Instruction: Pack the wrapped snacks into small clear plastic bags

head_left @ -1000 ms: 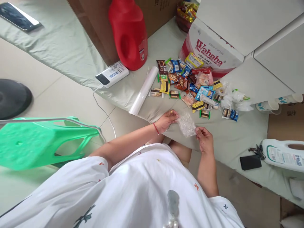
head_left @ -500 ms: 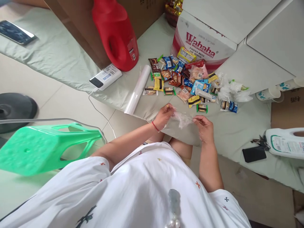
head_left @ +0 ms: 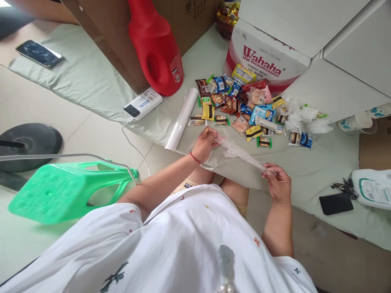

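Bright, diffuse light; glare on plastic roll [head_left: 182,119]; edges stretched, top-left corner blurred.

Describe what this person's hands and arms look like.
The left hand is ungloved, with a thin red bracelet at the wrist; the right hand is ungloved too, its wrist bare. The short white sleeves carry small printed motifs, some orange-red, some dark.

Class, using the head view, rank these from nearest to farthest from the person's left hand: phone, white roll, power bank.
From the left hand, which holds clear plastic:
1. White roll: just to its upper left.
2. Power bank: farther left.
3. Phone: farthest, toward the picture's upper-left corner.
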Available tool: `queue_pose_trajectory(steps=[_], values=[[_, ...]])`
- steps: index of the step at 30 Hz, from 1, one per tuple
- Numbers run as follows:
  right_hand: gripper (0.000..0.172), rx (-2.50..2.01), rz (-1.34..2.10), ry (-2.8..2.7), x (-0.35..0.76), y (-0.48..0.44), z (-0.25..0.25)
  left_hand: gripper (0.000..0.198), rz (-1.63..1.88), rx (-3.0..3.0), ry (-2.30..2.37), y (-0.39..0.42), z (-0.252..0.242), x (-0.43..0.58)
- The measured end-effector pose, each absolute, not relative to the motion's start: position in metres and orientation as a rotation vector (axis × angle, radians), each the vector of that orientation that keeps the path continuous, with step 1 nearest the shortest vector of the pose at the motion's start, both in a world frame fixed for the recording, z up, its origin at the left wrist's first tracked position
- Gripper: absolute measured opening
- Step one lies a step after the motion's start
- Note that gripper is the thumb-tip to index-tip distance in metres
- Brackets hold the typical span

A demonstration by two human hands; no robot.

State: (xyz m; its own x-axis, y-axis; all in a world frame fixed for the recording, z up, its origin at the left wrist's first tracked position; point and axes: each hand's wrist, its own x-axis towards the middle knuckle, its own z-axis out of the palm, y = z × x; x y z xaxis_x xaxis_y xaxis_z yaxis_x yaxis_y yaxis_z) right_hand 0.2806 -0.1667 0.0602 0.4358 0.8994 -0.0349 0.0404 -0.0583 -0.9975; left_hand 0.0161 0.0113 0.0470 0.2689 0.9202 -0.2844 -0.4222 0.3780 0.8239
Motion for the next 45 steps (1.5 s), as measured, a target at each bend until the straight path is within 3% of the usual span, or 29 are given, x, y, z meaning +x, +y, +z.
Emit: queue_pose_trajectory(steps=[6, 10, 11, 15, 27, 31, 34, 39, 42, 45], values=[[0.039, -1.817, 0.43, -0.988, 0.282, -0.172, 0.063, 0.041, 1.11, 1.117, 1.016, 0.0, 0.043, 0.036], [0.079, -1.662, 0.439, -1.665, 0.218, -0.163, 0.079, 0.038, 1.077, 1.115, 1.12, -0.01, 0.039, 0.049], [0.08, -1.651, 0.433, -1.81, 0.204, -0.159, 0.078, 0.036, 1.064, 1.091, 1.119, -0.01, 0.038, 0.05], [0.035, -1.703, 0.19, -2.009, 0.189, -0.151, 0.062, 0.026, 1.093, 1.2, 1.182, 0.005, 0.032, 0.044], [0.027, -1.708, 0.175, -1.779, 0.26, -0.213, 0.076, 0.023, 0.912, 0.961, 1.126, 0.036, 0.041, 0.048], [0.02, -1.767, 0.645, -1.82, 0.265, -0.222, 0.082, 0.022, 0.699, 1.172, 1.155, 0.037, 0.032, 0.045], [0.024, -1.849, 0.86, -1.682, 0.275, -0.216, 0.088, 0.016, 0.777, 1.475, 1.364, 0.036, 0.027, 0.032], [0.051, -2.246, 0.121, -1.2, 0.303, -0.169, 0.067, 0.021, 1.162, 2.006, 1.353, 0.003, 0.047, 0.022], [0.071, -2.344, 0.177, -1.324, 0.313, -0.139, 0.043, 0.028, 0.914, 2.431, 0.857, -0.023, 0.053, 0.022], [0.055, -2.33, 0.467, -1.298, 0.324, -0.124, 0.028, 0.043, 0.544, 2.638, 0.673, -0.034, 0.039, 0.015]])
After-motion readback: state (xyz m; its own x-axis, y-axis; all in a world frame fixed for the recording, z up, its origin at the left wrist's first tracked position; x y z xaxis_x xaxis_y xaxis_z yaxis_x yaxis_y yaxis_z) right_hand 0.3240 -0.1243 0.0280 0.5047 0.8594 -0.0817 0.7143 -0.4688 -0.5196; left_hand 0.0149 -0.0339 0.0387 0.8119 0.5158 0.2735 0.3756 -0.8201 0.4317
